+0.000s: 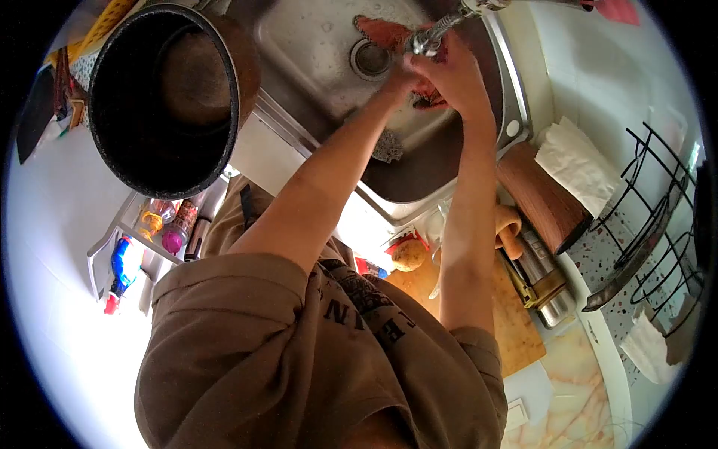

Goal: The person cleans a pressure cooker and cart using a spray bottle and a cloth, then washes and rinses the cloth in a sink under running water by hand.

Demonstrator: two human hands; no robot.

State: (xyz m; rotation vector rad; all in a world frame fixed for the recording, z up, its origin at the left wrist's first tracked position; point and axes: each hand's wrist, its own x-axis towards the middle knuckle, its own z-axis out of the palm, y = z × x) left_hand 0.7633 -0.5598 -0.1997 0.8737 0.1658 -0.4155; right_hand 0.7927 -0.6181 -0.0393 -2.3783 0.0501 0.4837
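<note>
Both hands are together under the metal faucet [428, 41] in the steel sink [299, 45]. A reddish cloth [381, 33] is held between them, one end spread toward the drain [371, 58] and a darker part hanging below the fingers. My left hand [404, 78] has its fingers closed at the cloth, partly hidden by the faucet. Around the cloth, my right hand [455, 75] is closed too. A grey scouring pad [387, 147] lies in the sink, below the hands.
A large black pot [123, 112] stands left of the sink. To the right are a brown cylinder [542, 196], a white cloth [574, 166], a black wire rack [636, 217] and a steel flask [555, 308]. A wooden board [520, 348] lies nearer the body.
</note>
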